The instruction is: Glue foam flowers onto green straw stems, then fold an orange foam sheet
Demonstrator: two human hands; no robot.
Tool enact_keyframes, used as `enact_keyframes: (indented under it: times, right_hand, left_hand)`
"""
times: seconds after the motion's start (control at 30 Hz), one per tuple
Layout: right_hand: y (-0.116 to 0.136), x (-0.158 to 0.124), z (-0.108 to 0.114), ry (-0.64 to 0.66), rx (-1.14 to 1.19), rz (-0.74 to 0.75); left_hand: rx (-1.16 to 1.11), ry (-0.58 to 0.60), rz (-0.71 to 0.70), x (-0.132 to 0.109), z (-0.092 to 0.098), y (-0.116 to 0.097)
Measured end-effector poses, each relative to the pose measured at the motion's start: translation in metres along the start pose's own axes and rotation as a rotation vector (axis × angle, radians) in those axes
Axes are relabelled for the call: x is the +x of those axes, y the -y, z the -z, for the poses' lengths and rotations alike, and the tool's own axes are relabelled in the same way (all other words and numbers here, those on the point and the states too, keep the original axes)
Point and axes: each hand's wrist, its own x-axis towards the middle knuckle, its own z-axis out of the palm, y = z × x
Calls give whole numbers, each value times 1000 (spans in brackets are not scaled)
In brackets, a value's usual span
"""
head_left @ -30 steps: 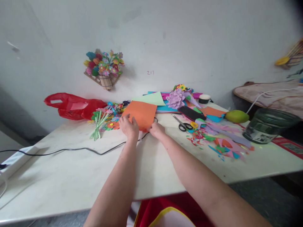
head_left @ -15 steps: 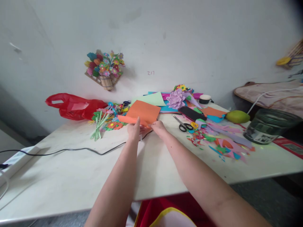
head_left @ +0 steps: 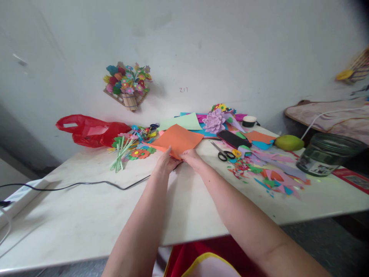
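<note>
An orange foam sheet (head_left: pixel 179 139) is held up just above the table, its near edge and left corner toward me. My left hand (head_left: pixel 167 161) grips its near edge, thumb on top and the other fingers underneath. Beside it my right hand (head_left: pixel 190 158) is closed on the same near edge, fingers pinched; its fingertips are partly hidden. Behind the sheet lies a pale green sheet (head_left: pixel 184 122). Left of my hands are flat orange and green foam flowers (head_left: pixel 141 153) and a bundle of light green sticks (head_left: pixel 121 156).
Scissors (head_left: pixel 223 153), a black phone (head_left: pixel 234 139) and scattered foam scraps (head_left: pixel 273 177) lie to the right. Farther right stand a green mango (head_left: pixel 289 142) and a glass jar (head_left: pixel 323 157). A red plastic bag (head_left: pixel 92 132) sits at left; a black cable (head_left: pixel 109 183) crosses the table.
The orange sheet has turned, with one corner now pointing away from me. Its folded-over near-left part has flattened. My right hand has shifted slightly left, closer to my left hand.
</note>
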Motion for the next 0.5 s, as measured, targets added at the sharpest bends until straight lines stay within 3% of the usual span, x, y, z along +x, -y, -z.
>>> enact_keyframes:
  times: [0.1,0.2,0.37,0.5]
  right_hand:
    - [3,-2,-2,28,111,-37]
    - [6,-5,1,23,31,-55]
    - [10,-15,5,53,-99,-147]
    - [9,-17,4,91,-57,-200]
  left_hand:
    - [-94,28,-3,2,0,0]
    - [-141,45,-4,1,0,-1]
    - [-38,71,-80,0,1,-1]
    - [-48,33,-144,1,0,0]
